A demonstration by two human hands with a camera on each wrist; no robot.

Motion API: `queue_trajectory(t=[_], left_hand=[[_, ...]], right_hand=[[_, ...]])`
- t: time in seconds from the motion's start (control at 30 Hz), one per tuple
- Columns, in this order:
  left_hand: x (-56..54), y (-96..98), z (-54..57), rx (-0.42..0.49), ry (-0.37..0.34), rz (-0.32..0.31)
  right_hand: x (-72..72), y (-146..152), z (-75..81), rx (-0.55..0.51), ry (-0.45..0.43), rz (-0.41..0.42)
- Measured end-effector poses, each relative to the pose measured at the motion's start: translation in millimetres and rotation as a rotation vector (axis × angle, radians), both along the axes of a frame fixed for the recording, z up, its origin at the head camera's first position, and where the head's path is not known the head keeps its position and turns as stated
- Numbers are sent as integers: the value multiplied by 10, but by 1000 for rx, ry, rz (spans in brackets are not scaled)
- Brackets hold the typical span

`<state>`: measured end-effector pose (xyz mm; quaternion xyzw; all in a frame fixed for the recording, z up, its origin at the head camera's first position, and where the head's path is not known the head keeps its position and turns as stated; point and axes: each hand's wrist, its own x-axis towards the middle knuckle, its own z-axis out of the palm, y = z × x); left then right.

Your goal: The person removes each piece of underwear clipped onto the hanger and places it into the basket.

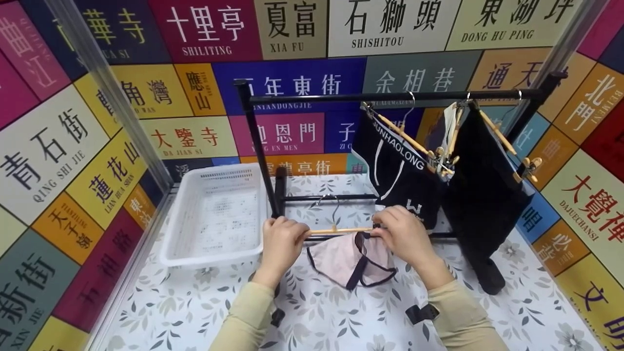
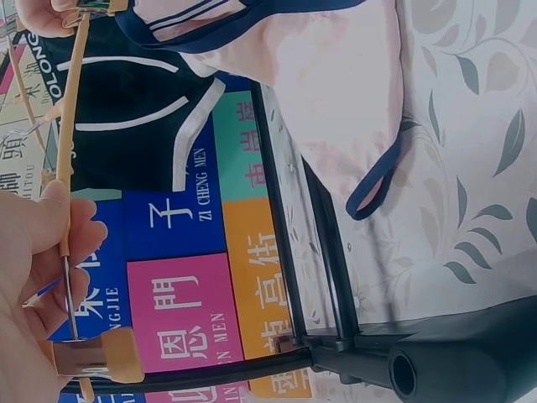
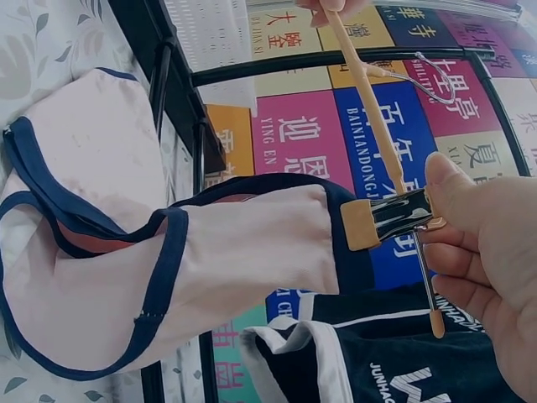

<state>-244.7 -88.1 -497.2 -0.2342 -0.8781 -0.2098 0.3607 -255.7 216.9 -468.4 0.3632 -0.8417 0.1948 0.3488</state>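
Note:
A wooden clip hanger point(image 1: 341, 230) is held level in front of the rack, its metal hook upward. My left hand point(image 1: 284, 243) grips the bar near its left end; the clip point(image 2: 99, 357) there holds no cloth. At the other end my right hand point(image 1: 402, 236) pinches the hanger's right clip point(image 3: 390, 220). That clip has the dark waistband edge of pink underpants point(image 1: 341, 258) in it. The underpants, trimmed in navy, hang down from this one side, folded and slanting. Their other waist corner is loose.
A black garment rack point(image 1: 331, 99) stands behind my hands. Black underwear with white lines point(image 1: 390, 161), a light piece point(image 1: 449, 119) and a large black garment point(image 1: 487, 195) hang at its right. A white plastic basket point(image 1: 168, 243) stands left on the leaf-patterned tabletop point(image 1: 195, 312).

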Motion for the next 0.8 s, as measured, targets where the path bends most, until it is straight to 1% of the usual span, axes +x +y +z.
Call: queue_trajectory(t=[0.23,0.43,0.8], left_hand=[[-15,1,9,10,25,1],[-18,5,13,19,46,4],[-5,16,16,30,22,7]], right_hand=[[-4,-14,29,-19,10,5],[-4,-24,46,-36,-2,8],[-14,-21,43,-35,9,20]])
